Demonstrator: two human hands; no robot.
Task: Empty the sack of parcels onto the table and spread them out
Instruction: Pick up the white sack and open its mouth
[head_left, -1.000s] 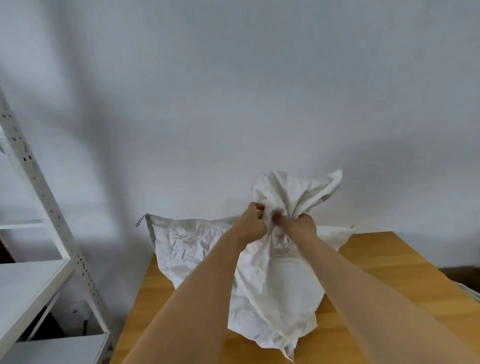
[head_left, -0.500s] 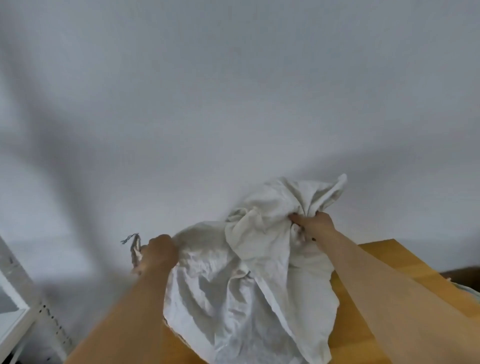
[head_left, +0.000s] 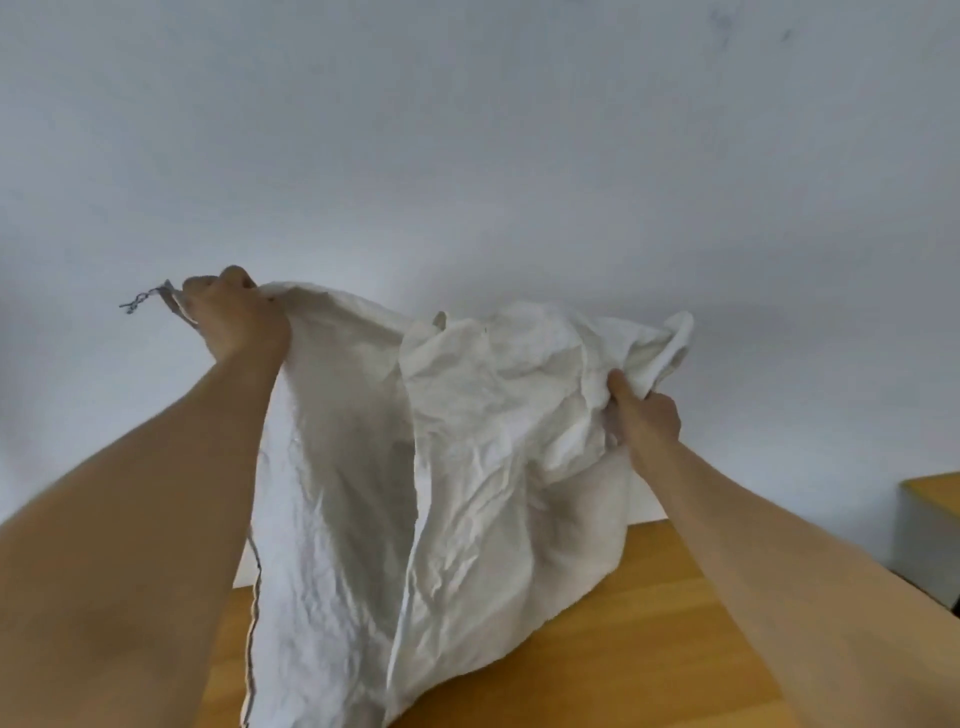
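White woven fabric stretches wide above a wooden table (head_left: 649, 639) as a person pulls a crumpled sack (head_left: 467, 467) apart. A second ago both fists were bunched together at its gathered neck; now the left hand (head_left: 236, 317) has swung out and up, fingers curled tight round one corner beside a frayed tie string (head_left: 136, 301), while the right hand (head_left: 644, 415) grips a wad of cloth on the opposite side. The sack hangs between them, its lower bulk resting on the tabletop against a plain white wall (head_left: 467, 130). No parcels show; whether any remain inside cannot be told. The widened hold suggests tipping or shaking out comes next.
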